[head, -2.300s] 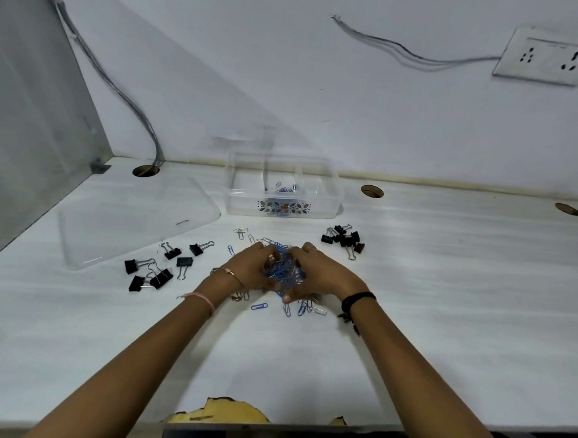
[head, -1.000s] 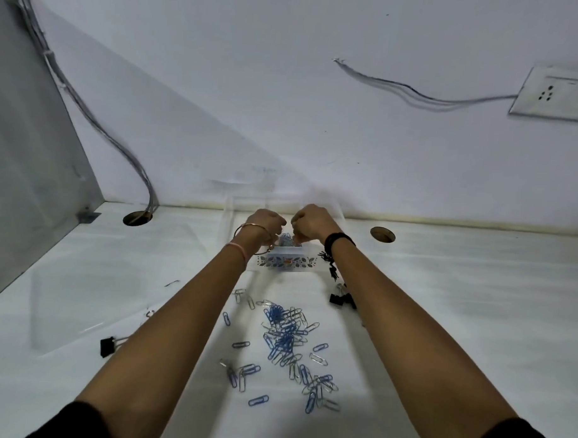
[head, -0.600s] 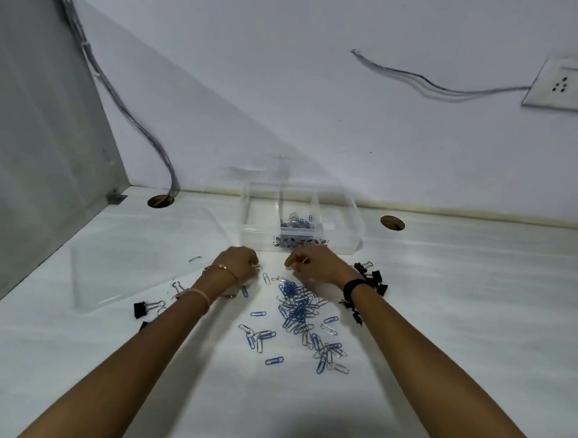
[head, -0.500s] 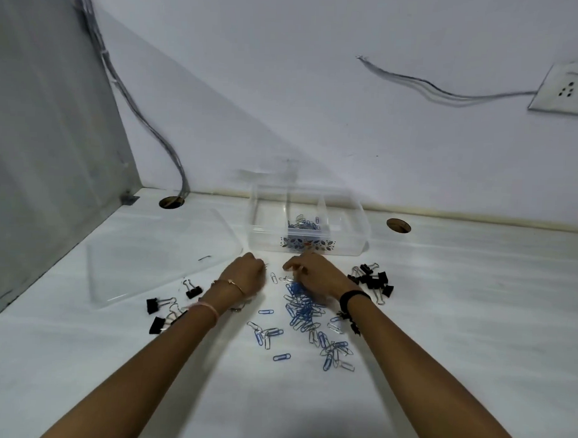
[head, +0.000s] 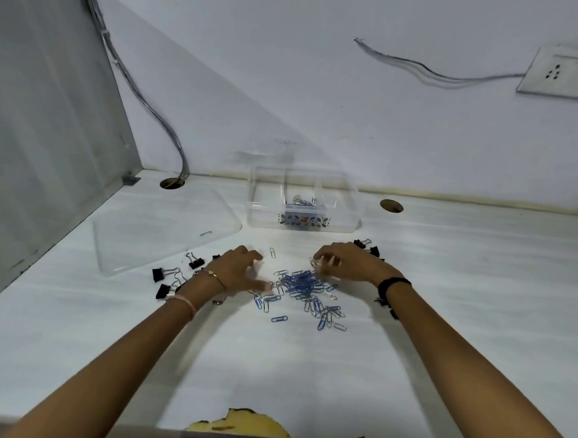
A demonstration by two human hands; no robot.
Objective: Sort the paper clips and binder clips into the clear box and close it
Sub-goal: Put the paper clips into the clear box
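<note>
A heap of blue and silver paper clips [head: 303, 289] lies on the white desk. My left hand [head: 238, 271] rests at its left edge with fingers spread. My right hand [head: 343, 261] hovers at the heap's far right side, fingers curled apart over a few clips. The clear box [head: 303, 199] stands open behind the heap, with some paper clips in its middle compartment. Its clear lid [head: 159, 229] lies flat to the left. Black binder clips [head: 172, 278] sit by my left wrist; another group of binder clips [head: 367, 247] shows behind my right hand.
A grey partition [head: 48, 128] closes the left side and a white wall runs behind the desk. Cable holes [head: 391, 206] pierce the desk near the wall. Chipped yellow edge [head: 241, 423] shows at the desk's front.
Both hands came back from over the box to the heap and spread out on either side of it. More paper clips now lie in the box.
</note>
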